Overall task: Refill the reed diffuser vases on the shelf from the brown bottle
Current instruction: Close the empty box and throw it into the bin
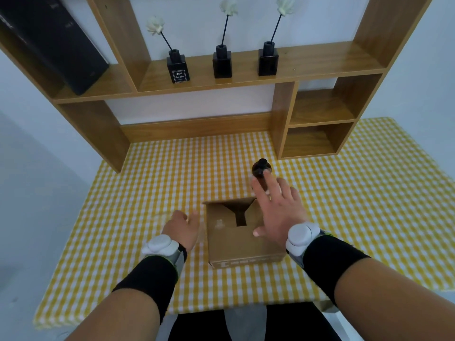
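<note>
Reaching my right hand [278, 207], fingers [269, 182] spread wide and empty, toward the brown bottle [261, 169] standing just beyond my fingertips on the table [152, 183]; my left hand [183, 227] hangs open beside the cardboard box [236, 232]. Next I must close round the bottle, then uncap it for the three vases [222, 64] on the shelf [320, 65] far above

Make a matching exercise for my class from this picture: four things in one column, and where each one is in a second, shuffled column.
Things
1. three black vases
2. brown bottle
3. cardboard box
4. big black box

Places
A. on the checked tablecloth, between the two hands
B. side by side on the middle shelf
C. leaning in the left shelf compartment
D. standing on the tablecloth just beyond the right hand

Pairs: 1-B, 2-D, 3-A, 4-C
</note>
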`<state>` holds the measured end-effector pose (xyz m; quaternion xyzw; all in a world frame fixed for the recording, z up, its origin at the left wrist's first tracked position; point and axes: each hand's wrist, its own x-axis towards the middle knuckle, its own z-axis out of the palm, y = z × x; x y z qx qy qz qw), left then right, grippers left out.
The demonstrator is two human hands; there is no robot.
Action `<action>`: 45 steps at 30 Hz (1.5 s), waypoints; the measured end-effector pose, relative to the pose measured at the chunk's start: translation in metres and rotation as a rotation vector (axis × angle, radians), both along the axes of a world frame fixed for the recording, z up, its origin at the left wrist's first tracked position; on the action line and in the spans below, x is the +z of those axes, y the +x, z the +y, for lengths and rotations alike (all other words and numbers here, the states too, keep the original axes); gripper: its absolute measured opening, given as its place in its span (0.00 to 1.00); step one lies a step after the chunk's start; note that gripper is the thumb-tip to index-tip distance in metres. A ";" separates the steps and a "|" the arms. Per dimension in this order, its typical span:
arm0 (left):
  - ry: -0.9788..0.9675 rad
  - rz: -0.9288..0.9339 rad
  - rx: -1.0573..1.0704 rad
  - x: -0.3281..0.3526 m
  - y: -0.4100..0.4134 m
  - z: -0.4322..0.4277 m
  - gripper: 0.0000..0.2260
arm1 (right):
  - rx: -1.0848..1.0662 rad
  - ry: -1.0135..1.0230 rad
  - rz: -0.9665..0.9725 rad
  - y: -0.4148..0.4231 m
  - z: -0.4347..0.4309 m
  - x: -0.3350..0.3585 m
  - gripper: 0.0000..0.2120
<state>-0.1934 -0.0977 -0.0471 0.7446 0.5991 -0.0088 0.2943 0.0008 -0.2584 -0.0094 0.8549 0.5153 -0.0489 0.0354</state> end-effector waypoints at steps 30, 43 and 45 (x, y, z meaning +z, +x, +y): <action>-0.540 -0.826 0.420 0.060 0.080 -0.048 0.28 | 0.144 -0.153 0.226 -0.007 -0.011 -0.009 0.18; -0.757 -0.791 0.260 0.043 0.097 -0.069 0.19 | -0.525 0.314 0.872 0.008 -0.024 0.004 0.39; -0.772 -0.797 0.254 0.043 0.095 -0.070 0.16 | -0.556 0.333 0.906 0.010 -0.023 0.006 0.41</action>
